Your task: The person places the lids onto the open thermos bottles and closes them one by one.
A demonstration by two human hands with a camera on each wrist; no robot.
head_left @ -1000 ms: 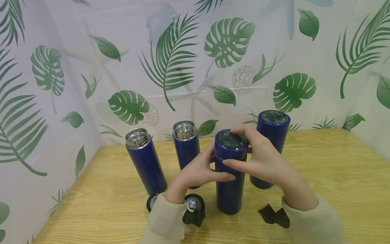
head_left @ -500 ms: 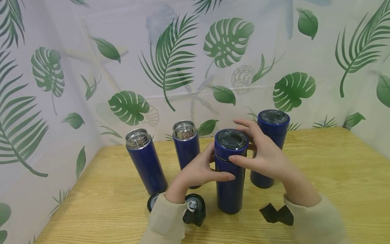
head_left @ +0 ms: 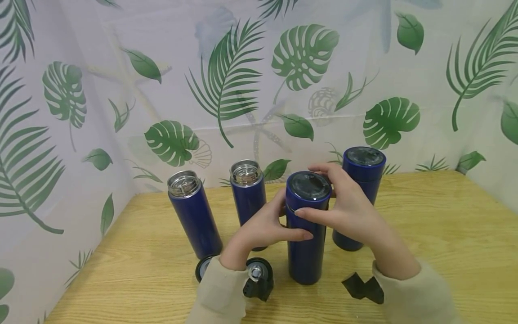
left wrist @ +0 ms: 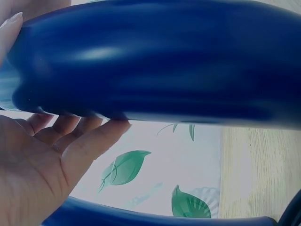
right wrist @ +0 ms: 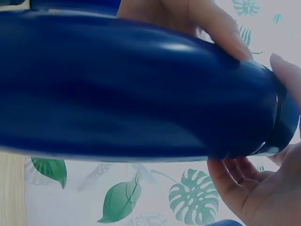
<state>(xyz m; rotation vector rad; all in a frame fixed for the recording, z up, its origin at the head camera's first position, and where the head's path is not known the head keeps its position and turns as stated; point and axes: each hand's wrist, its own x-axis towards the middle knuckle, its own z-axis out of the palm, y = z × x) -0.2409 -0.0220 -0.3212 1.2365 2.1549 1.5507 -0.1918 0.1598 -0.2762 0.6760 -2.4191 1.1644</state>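
Note:
A blue bottle (head_left: 305, 252) stands upright on the table, its blue lid with a dark glossy top (head_left: 309, 185) on it. My left hand (head_left: 265, 225) grips the bottle's upper body, thumb across the front and fingers behind. My right hand (head_left: 348, 207) holds the lid from the right, thumb at the seam in front, fingers curving round the far side. In the right wrist view my right hand (right wrist: 263, 188) is at the lid end of the bottle (right wrist: 131, 89). The left wrist view shows my left hand (left wrist: 42, 165) against the bottle (left wrist: 164, 61).
Two blue bottles without lids (head_left: 195, 220) (head_left: 248, 198) stand at the left, steel necks showing. A lidded blue bottle (head_left: 364, 166) stands behind my right hand. Near my left sleeve lie two round lids (head_left: 202, 267) (head_left: 256, 272). A patterned cloth (head_left: 243, 103) hangs behind the table (head_left: 445, 225).
My right hand has loosened from the lid, its fingers lifting off the top, and come back round it with the thumb further left. My left hand and the bottle have stayed in place.

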